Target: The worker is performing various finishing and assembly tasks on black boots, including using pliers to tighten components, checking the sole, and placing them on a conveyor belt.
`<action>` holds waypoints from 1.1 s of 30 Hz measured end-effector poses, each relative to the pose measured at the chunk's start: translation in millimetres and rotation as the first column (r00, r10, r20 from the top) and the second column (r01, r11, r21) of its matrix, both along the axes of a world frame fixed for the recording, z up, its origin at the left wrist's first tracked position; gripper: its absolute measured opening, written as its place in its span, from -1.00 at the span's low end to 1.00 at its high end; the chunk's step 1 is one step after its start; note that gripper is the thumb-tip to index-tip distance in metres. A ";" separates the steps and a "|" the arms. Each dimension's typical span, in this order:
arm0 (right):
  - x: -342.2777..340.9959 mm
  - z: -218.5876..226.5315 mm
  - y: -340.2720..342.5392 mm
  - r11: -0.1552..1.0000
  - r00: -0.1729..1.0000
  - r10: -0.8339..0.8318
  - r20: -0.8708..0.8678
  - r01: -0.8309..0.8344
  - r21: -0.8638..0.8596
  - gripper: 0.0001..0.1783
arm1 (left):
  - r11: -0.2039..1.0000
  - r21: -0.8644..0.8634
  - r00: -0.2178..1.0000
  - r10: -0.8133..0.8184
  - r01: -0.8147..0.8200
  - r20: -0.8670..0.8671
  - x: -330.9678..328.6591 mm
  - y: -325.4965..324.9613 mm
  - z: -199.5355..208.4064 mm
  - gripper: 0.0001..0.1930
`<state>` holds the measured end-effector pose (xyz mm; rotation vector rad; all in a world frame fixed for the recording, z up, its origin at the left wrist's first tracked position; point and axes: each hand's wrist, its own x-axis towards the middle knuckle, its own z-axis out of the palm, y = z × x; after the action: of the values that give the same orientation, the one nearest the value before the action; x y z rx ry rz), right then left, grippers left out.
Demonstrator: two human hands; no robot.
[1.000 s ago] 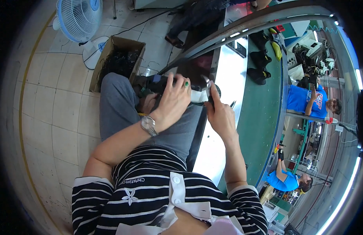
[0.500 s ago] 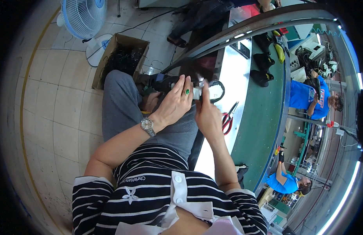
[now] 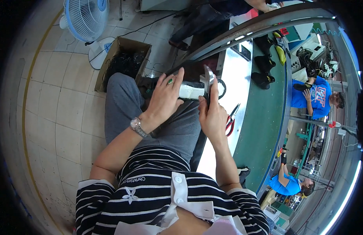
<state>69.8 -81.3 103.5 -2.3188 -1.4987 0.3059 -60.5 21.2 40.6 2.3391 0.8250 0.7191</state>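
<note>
A dark shoe lies across my lap with its pale underside (image 3: 191, 92) facing up and its rounded end toward the bench. My left hand (image 3: 164, 98) grips it at the left, thumb along the near edge and fingers at the far side. In my right hand (image 3: 213, 121) is a hand tool with a silver metal head (image 3: 207, 75), held over the right part of the shoe. Its index finger stretches along the tool. Whether it is a hammer or pincers I cannot tell. Red-handled scissors (image 3: 230, 123) lie on the bench beside my right hand.
A metal-topped bench (image 3: 238, 70) runs along my right, next to a green belt (image 3: 259, 117) carrying several black shoes (image 3: 263, 62). A cardboard box (image 3: 119, 76) of black material and a fan (image 3: 86, 19) stand at far left. A metal bar (image 3: 228, 37) crosses ahead; co-workers are nearby.
My right hand's tool, blurred before, now shows above the shoe. My left hand has shifted left and turned, uncovering more of the pale underside.
</note>
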 end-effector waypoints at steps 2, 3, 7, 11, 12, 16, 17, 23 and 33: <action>-1.5 -20.0 -1.5 0.998 0.999 0.029 0.040 -0.026 -0.062 -0.22 | 0.987 -0.150 0.999 -0.045 0.049 0.030 -0.4 3.3 -1.3 0.10; -3.8 -25.3 2.8 0.991 0.995 0.060 0.076 -0.050 -0.124 -0.22 | 0.984 -0.170 0.997 -0.035 0.046 0.069 0.4 5.3 -5.2 0.13; 2.3 4.0 14.4 0.983 0.993 0.122 0.010 -0.119 -0.142 -0.23 | 0.975 -0.213 0.984 -0.023 0.060 0.175 -5.2 7.5 -11.0 0.19; -14.0 -17.7 6.8 0.997 0.999 -0.013 0.030 0.015 -0.077 -0.22 | 0.977 -0.203 0.986 -0.034 0.067 0.162 -5.1 5.5 -14.4 0.19; -8.4 -22.2 5.5 0.978 1.000 -0.017 -0.006 0.015 -0.209 -0.26 | 0.974 -0.196 0.983 -0.076 0.110 0.169 -1.8 8.3 -12.7 0.19; 19.4 19.6 13.7 0.945 0.989 0.006 -0.148 -0.054 -0.322 -0.36 | 0.907 -0.332 0.966 -0.238 0.258 0.101 -13.2 31.4 -2.9 0.16; 25.5 15.0 5.9 0.989 0.995 0.046 -0.093 -0.058 -0.133 -0.37 | 0.906 -0.338 0.967 -0.232 0.253 0.101 -16.6 34.4 -4.2 0.16; 52.1 -5.1 -31.7 0.943 0.998 0.021 0.064 0.002 -0.332 -0.41 | 0.902 -0.376 0.967 -0.135 0.211 0.218 -46.0 6.3 -11.4 0.26; -15.5 11.1 -31.9 0.887 0.797 0.088 -0.598 -0.336 -0.318 -0.37 | 0.938 -0.299 0.983 0.182 -0.172 0.004 -100.6 16.1 -11.1 -0.63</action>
<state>54.3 -113.2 114.6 -2.0318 -1.4680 1.3734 -161.1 37.3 29.5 1.9978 1.0620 0.6520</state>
